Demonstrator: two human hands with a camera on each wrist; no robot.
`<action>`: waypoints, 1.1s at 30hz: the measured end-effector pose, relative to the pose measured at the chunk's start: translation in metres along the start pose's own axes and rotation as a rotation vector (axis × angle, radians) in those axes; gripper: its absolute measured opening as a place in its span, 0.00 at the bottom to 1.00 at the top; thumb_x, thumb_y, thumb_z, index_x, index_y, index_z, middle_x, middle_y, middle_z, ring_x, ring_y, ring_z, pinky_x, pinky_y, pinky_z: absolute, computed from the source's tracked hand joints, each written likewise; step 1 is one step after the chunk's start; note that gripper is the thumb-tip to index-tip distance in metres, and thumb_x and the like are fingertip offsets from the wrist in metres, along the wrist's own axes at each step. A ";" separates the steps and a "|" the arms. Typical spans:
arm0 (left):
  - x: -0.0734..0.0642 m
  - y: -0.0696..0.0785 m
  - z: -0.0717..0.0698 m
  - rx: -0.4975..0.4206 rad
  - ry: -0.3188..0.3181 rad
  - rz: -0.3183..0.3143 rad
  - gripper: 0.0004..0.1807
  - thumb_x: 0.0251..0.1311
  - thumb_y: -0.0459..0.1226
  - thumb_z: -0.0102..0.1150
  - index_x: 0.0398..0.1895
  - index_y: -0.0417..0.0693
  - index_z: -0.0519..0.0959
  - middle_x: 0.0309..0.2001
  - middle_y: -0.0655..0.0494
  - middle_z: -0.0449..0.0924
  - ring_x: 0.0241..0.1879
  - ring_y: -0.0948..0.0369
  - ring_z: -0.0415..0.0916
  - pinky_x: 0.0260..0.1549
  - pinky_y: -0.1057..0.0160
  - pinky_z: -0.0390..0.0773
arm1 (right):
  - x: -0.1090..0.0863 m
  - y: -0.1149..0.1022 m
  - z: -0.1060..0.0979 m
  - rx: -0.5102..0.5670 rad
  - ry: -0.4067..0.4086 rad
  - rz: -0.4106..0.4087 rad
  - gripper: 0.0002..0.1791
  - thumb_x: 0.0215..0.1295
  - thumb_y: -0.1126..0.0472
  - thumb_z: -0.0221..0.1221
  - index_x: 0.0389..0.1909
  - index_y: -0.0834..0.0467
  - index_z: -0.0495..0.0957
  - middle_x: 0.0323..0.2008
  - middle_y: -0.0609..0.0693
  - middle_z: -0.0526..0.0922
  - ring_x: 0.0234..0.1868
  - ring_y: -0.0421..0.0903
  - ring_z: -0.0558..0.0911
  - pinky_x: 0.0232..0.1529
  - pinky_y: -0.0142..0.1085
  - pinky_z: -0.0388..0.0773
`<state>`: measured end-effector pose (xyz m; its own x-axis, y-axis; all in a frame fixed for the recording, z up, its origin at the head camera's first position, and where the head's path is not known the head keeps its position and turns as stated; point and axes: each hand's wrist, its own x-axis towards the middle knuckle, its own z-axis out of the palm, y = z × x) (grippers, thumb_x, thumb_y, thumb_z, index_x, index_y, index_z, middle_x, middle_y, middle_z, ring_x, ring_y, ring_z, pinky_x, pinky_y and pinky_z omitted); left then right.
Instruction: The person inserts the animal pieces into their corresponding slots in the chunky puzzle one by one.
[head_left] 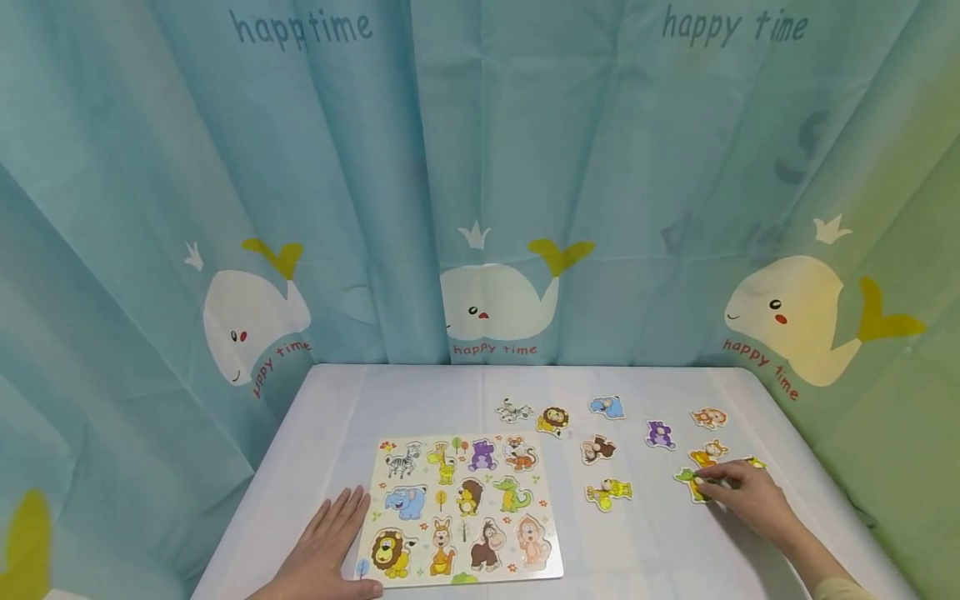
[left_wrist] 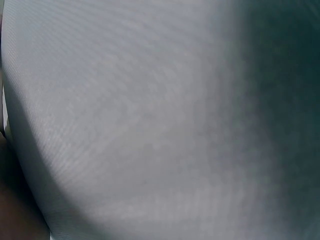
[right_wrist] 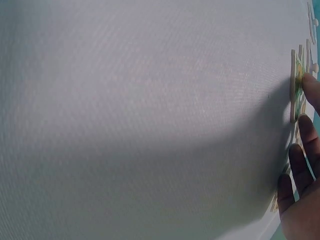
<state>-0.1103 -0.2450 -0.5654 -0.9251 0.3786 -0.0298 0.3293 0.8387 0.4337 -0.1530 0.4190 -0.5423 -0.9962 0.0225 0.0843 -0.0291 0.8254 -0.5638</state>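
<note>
Left hand [head_left: 327, 543]: fingers straight, at the puzzle board's [head_left: 491, 510] left edge
Right hand [head_left: 750, 498]: apparently pinching the crocodile piece [head_left: 686, 477], contact partly hidden
Crocodile piece: right of the board, beyond the giraffe piece [head_left: 617, 489]

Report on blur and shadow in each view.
Head view: the puzzle board looks fairly sharp. Left wrist view: the pale surface is blurred, darkening toward the right edge. Right wrist view: a soft-edged shadow spreads across the white tabletop beside the right hand.
</note>
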 end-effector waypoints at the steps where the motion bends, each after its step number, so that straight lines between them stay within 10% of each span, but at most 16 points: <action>1: 0.000 0.000 0.000 -0.005 -0.005 -0.003 0.69 0.43 0.74 0.64 0.78 0.34 0.57 0.80 0.41 0.53 0.69 0.86 0.10 0.66 0.77 0.15 | 0.000 0.000 0.000 -0.005 -0.001 0.001 0.12 0.59 0.53 0.74 0.41 0.54 0.90 0.45 0.55 0.87 0.47 0.47 0.81 0.44 0.42 0.79; 24: 0.000 0.003 -0.002 -0.069 -0.041 -0.039 0.70 0.42 0.72 0.67 0.80 0.36 0.54 0.81 0.41 0.49 0.75 0.78 0.16 0.66 0.74 0.15 | 0.003 0.000 0.003 -0.046 0.014 0.023 0.11 0.60 0.54 0.74 0.39 0.56 0.90 0.42 0.55 0.87 0.47 0.58 0.81 0.44 0.48 0.77; 33: 0.003 0.002 -0.002 -0.066 -0.062 -0.056 0.71 0.41 0.71 0.68 0.80 0.36 0.53 0.81 0.41 0.48 0.80 0.43 0.38 0.65 0.75 0.16 | 0.002 0.004 0.004 -0.042 0.014 0.017 0.12 0.60 0.52 0.73 0.39 0.55 0.90 0.43 0.54 0.86 0.45 0.54 0.81 0.42 0.45 0.77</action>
<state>-0.1127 -0.2428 -0.5629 -0.9274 0.3575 -0.1106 0.2627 0.8325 0.4878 -0.1550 0.4204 -0.5478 -0.9952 0.0446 0.0865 -0.0081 0.8476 -0.5305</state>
